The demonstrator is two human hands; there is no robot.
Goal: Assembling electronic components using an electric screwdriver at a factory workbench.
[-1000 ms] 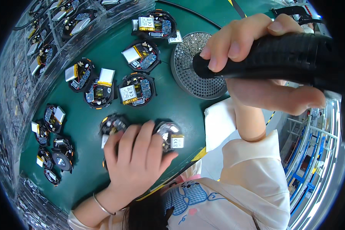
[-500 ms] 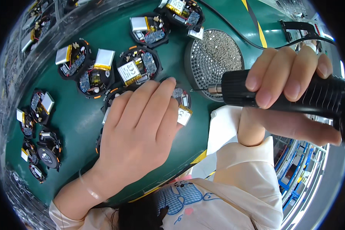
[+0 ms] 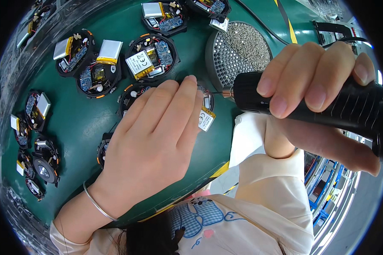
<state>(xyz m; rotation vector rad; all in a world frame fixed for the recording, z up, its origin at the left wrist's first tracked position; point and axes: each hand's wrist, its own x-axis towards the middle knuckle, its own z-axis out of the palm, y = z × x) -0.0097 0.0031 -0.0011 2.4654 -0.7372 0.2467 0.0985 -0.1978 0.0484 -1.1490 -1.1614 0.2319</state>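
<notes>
My left hand lies over a round black housing with a circuit board inside, its fingers bent over it and the thumb hidden. A silver-white battery pouch with yellow tape sticks out beside the index finger. My right hand is wrapped around a black electric screwdriver, held nearly level. Its thin bit points left and reaches the housing's right edge, close to my left fingertips. Whether the bit touches a screw is too small to tell. Another open housing is partly covered by my left hand.
A round grey screw tray, perforated and partly heaped with small screws, stands just beyond the screwdriver. Several open housings with batteries lie across the green mat. A black cable crosses the back; clear plastic borders the left.
The screwdriver has moved slightly left, its bit now closer over the housing. Housings on the mat sit a little higher and further left in the picture. Both hands keep their holds.
</notes>
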